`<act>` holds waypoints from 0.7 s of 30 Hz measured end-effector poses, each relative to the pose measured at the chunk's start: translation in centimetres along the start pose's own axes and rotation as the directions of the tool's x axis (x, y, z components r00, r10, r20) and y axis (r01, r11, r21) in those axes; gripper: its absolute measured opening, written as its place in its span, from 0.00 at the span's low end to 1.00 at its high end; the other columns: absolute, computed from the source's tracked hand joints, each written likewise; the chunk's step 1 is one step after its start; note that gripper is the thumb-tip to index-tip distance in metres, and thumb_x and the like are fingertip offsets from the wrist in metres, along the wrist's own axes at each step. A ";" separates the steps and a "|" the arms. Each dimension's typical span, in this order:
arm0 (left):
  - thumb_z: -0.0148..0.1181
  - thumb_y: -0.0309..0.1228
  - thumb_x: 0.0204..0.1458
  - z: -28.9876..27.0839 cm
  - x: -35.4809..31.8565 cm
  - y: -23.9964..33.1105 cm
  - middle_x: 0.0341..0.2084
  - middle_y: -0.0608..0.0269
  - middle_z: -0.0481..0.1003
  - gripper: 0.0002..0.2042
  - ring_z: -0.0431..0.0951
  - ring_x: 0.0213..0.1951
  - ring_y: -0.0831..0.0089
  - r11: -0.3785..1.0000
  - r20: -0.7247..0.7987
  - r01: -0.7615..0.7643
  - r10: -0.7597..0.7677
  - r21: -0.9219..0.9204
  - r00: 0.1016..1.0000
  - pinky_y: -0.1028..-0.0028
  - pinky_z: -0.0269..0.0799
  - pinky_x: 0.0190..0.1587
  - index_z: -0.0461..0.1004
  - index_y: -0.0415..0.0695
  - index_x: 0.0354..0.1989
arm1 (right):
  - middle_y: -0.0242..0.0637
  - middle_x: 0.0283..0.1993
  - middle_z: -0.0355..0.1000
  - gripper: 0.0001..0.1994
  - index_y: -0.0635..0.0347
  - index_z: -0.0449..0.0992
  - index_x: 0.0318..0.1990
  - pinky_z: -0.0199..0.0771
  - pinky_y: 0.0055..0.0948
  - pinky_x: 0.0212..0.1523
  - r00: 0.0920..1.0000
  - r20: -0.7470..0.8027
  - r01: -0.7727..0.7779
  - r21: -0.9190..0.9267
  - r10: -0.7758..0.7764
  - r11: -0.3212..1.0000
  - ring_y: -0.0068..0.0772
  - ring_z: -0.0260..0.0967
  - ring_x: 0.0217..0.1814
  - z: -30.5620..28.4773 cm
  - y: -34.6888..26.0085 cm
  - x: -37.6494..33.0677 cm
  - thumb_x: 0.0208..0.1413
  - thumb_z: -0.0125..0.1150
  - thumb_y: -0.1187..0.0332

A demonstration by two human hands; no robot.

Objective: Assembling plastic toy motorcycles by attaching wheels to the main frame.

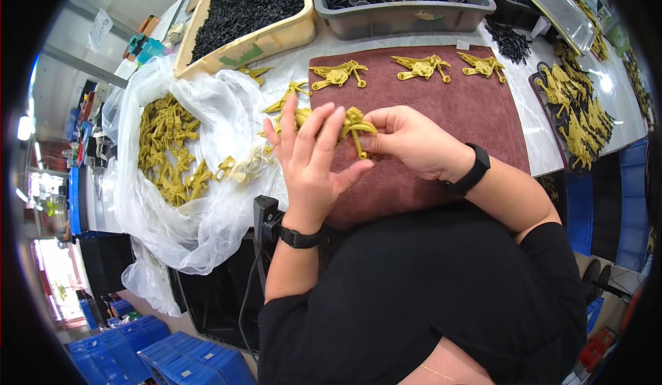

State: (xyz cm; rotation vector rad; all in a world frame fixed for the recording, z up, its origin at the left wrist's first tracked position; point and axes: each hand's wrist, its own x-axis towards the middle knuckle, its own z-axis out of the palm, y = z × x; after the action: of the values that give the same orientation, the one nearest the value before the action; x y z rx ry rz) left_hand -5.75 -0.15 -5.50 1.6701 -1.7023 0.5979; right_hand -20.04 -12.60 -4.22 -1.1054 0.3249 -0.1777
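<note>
We held a mustard-yellow plastic toy part (355,128) between both hands over the maroon cloth (441,102) spread on the bench (538,136). Our left hand (314,154) was mostly open, fingers spread and raised, with the thumb and palm pressed against the part from the left. Our right hand (407,140) was curled closed around the part's right side, thumb and forefinger pinching it near a looped piece. Each wrist carried a black band.

Three finished yellow figures (420,66) lay in a row along the cloth's far edge, well apart from our hands. To our left, a clear plastic bag (207,205) sagged open on the bench, holding a heap of loose yellow parts (169,150). Beyond the cloth stood a tan bin (289,36) of small black pieces and a grey bin (407,16) of black wheels. More yellow figures (576,119) were piled at the right.
</note>
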 end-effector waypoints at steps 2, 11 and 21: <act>0.57 0.57 0.46 -0.3 0.1 -0.3 0.47 0.58 0.71 0.32 0.66 0.54 0.54 1.000 0.024 -0.006 0.006 0.028 1.000 0.48 0.41 0.64 0.71 0.43 0.52 | 0.32 0.38 0.74 0.09 0.66 0.74 0.43 0.70 0.19 0.42 1.000 -0.016 -0.022 -0.023 0.022 0.999 0.17 0.69 0.38 0.3 0.1 0.5 0.57 0.57 0.71; 0.48 0.47 0.56 0.0 -0.3 -1.0 0.38 0.50 0.72 0.28 0.74 0.40 0.57 0.997 -0.049 -0.063 0.061 -0.041 0.997 0.58 0.70 0.45 0.68 0.29 0.50 | 0.31 0.33 0.73 0.08 0.67 0.75 0.39 0.69 0.19 0.36 0.998 -0.037 -0.063 -0.244 0.055 0.968 0.16 0.68 0.35 1.6 0.1 1.2 0.58 0.56 0.71; 0.58 0.31 0.44 0.4 -0.8 -1.1 0.36 0.49 0.70 0.19 0.73 0.38 0.56 0.966 -0.017 0.038 -0.044 -0.254 0.999 0.63 0.70 0.41 0.73 0.37 0.47 | 0.32 0.30 0.72 0.08 0.66 0.73 0.36 0.68 0.18 0.30 0.990 -0.016 -0.141 -0.169 0.141 0.975 0.18 0.67 0.30 2.2 -0.7 1.3 0.60 0.54 0.69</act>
State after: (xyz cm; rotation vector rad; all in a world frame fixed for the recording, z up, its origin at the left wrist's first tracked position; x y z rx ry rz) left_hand -4.75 0.00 -6.51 1.5059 -1.6478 0.3599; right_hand -18.04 -11.42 -2.90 -1.2459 0.4267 -0.0259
